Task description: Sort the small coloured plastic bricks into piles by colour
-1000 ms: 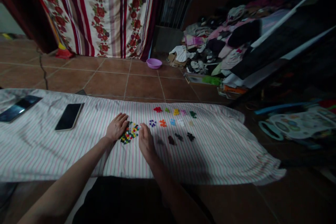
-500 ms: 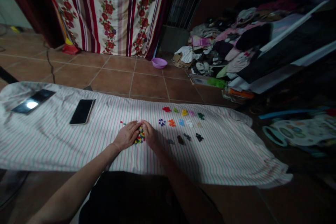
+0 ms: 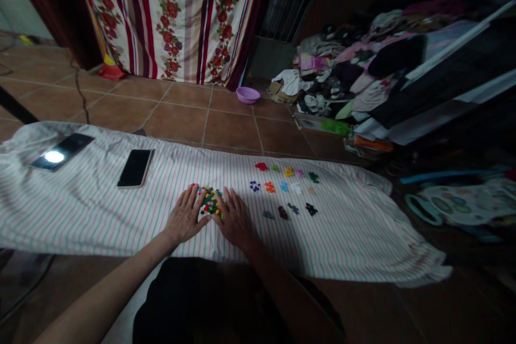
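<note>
A mixed pile of small coloured pieces (image 3: 211,202) lies on the striped cloth (image 3: 161,226) between my hands. My left hand (image 3: 186,216) rests at the pile's left side, fingers spread. On the right side of the pile lies my right hand (image 3: 235,217), its fingers also apart. The fingertips of both touch the pile's edges. To the right, small groups sorted by colour form rows: red pieces (image 3: 261,166), yellow pieces (image 3: 288,171), orange pieces (image 3: 270,187), dark blue pieces (image 3: 255,186), brown pieces (image 3: 283,212) and black pieces (image 3: 311,209), among others.
A phone (image 3: 136,168) and a dark flat device (image 3: 63,151) with a bright reflection lie left on the cloth. Beyond are a tiled floor, a purple basin (image 3: 248,95), a floral curtain (image 3: 169,16) and heaped clothes (image 3: 355,64) at the right.
My hands have moved apart and nearer to my body, and their fingers have spread. More of the mixed pile shows between them. The view has shifted slightly.
</note>
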Available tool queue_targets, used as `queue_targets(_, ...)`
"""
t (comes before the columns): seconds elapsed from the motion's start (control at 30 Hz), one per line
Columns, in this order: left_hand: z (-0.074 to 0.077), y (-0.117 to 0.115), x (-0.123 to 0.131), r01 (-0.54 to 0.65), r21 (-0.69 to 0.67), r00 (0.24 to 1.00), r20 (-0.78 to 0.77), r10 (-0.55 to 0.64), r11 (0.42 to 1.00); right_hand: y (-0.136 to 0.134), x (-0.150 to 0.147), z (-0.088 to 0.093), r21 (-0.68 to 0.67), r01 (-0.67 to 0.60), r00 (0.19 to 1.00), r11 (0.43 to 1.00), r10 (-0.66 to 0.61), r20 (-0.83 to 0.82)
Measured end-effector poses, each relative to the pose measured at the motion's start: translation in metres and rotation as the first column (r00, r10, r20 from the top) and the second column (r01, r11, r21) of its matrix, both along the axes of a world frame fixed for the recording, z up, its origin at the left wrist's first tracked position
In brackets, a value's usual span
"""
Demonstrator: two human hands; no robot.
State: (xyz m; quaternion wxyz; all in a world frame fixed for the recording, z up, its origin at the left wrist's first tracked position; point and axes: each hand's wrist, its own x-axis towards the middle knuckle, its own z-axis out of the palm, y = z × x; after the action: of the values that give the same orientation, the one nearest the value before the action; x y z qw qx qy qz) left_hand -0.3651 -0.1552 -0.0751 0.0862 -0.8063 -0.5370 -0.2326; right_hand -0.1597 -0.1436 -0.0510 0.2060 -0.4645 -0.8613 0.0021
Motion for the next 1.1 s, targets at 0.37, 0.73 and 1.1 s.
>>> queue_targets(0.37, -0.003, 0.040, 0.022, 0.048, -0.048, 0.999, -0.003, -0.048, 0.998, 0.051, -0.017, -0.013, -0.034, 0.118, 0.984, 0.992, -0.121, -0.132)
queue_targets(0.73, -0.008, 0.023, 0.032, 0.093, 0.002, 0.995, 0.045, -0.093, 0.996, 0.047, -0.015, -0.011, 0.019, -0.087, 0.992, 0.996, 0.088, -0.088)
queue_targets(1.1, 0.001, -0.022, 0.017, 0.033, 0.008, 0.998, -0.060, -0.033, 0.999, 0.000, -0.010, -0.006, 0.037, -0.024, 0.999, 0.999, 0.025, -0.043)
